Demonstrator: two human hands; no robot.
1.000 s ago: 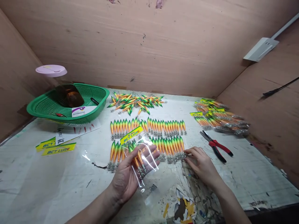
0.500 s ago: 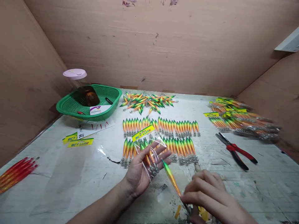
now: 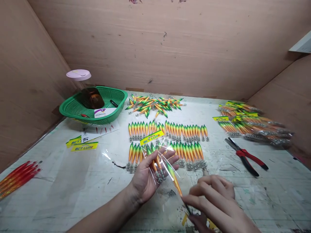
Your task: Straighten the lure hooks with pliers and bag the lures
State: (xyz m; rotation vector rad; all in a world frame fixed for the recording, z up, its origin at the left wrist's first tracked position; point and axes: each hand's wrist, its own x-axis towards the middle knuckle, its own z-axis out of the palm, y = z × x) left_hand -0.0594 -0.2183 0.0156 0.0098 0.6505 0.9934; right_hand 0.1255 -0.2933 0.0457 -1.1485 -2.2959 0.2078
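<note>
My left hand [image 3: 147, 174] lies palm up with its thumb pressed on a clear plastic bag [image 3: 160, 155], which has a yellow header card [image 3: 152, 137] reading "BCT LURE". Two green-and-orange fishing lures sit inside the bag on the palm. My right hand [image 3: 213, 200] pinches another fishing lure [image 3: 173, 176] near its hook end. That lure's green tip points up and left, within the bag's open lower part. Behind the hands, similar lures [image 3: 187, 132] stand in two rows, hooks toward me.
A loose pile of lures [image 3: 153, 105] lies at the back. At left are a green basket [image 3: 121, 106] with a lidded drink cup [image 3: 93, 97], more header cards [image 3: 84, 146] and red lures [image 3: 19, 178]. Red-handled pliers [image 3: 245, 155] and packed lures [image 3: 252, 124] lie at right.
My right hand has moved left and slightly up, bringing the lure's green tip into the bag's opening. My left hand keeps its hold on the bag.
</note>
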